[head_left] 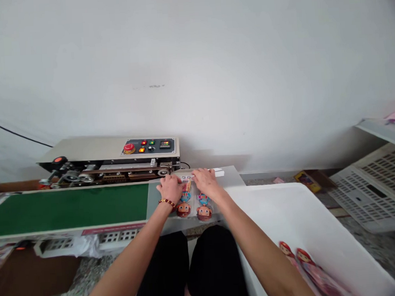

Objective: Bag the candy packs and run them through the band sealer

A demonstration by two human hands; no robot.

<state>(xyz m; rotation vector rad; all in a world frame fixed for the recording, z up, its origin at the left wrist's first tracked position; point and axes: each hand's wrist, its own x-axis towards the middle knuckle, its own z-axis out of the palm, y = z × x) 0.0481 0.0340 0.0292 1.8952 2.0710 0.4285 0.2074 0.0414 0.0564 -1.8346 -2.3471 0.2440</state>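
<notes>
My left hand is closed at the upper left edge of a clear plastic bag printed with brown-haired cartoon figures and colourful lettering. My right hand grips the bag's upper right part, with fingers bent over the top. Whether this is one bag or two side by side, I cannot tell. It lies on a grey sheet-like shelf at the right end of a green conveyor belt. Behind the belt stands a band sealing machine with lit buttons and a red stop knob.
To my right is a large white bin with several red-haired doll-print packets inside. A pale slotted crate and a small box lie beyond it. Under the belt are a white basket and a cardboard box.
</notes>
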